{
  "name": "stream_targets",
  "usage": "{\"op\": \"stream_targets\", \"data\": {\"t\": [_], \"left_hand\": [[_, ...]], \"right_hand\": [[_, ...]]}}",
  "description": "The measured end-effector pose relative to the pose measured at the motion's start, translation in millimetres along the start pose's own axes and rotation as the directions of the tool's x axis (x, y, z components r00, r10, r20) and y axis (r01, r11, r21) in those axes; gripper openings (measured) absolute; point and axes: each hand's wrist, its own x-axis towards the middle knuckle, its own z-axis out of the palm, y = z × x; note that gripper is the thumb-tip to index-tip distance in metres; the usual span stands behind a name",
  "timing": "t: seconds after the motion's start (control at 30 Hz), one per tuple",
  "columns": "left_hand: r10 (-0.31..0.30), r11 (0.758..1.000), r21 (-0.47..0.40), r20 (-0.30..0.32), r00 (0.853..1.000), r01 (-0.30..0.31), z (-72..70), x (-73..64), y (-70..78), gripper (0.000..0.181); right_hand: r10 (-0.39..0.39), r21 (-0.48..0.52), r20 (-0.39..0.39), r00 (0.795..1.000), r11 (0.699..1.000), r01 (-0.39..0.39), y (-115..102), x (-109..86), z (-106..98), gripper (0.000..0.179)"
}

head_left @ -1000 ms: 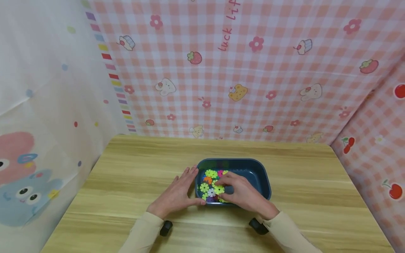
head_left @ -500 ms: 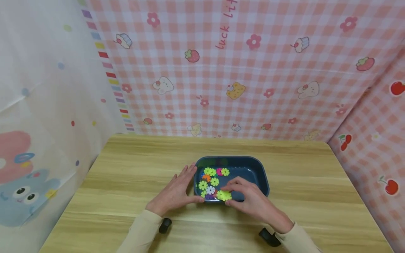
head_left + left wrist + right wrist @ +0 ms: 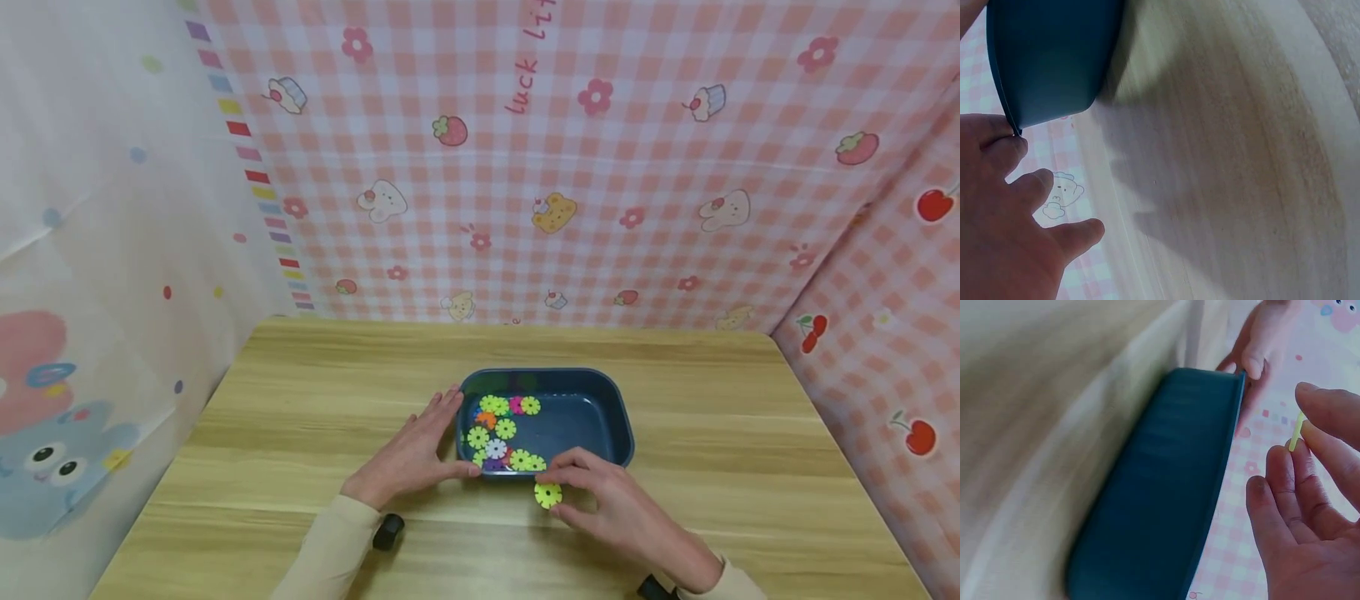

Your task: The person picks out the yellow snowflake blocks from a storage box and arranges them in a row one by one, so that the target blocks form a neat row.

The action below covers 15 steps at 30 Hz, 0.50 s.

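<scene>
My right hand [image 3: 626, 504] pinches a yellow-green notched snowflake disc [image 3: 548, 495] between thumb and finger. The disc is just outside the near wall of a dark blue plastic basin [image 3: 577, 425], and the right wrist view shows it edge-on as a thin strip [image 3: 1296, 432]. At the basin's left end, my left hand [image 3: 412, 458] rests with fingers spread, its thumb at the near rim and fingertips at the left rim. Several more yellow-green discs [image 3: 477, 437] lie in the basin's left half, among a white disc [image 3: 496, 448], an orange one [image 3: 487, 421] and a pink one [image 3: 517, 405].
The basin stands on a wood-grain table [image 3: 345, 358]. Behind the table hangs a pink checked cloth [image 3: 420, 242], with a white printed cloth [image 3: 97, 250] on the left and another checked cloth [image 3: 877, 333] on the right.
My right hand has lifted the yellow-green disc out of the basin and moved it toward me and right, past the near rim. My left hand stays at the basin's left end.
</scene>
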Motion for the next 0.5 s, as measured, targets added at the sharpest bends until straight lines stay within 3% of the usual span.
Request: {"op": "stream_targets", "data": {"t": [0.23,0.4,0.5], "left_hand": [[0.007,1.000,-0.001,-0.004,1.000,-0.007,-0.4,-0.2,0.5,0.106],[0.005,1.000,0.004,-0.010,1.000,-0.005,0.0,-0.8,1.7,0.105],[0.001,1.000,0.011,-0.015,1.000,-0.001,0.5,-0.6,2.2,0.104]], "right_hand": [[0.012,0.021,0.039,0.999,1.000,-0.013,3,-11.4,3,0.032],[-0.054,0.023,0.038,0.998,0.998,0.053,9,-17.1,9,0.031],[-0.035,0.062,0.085,0.996,0.998,0.030,11,-18.5,11,0.030]]}}
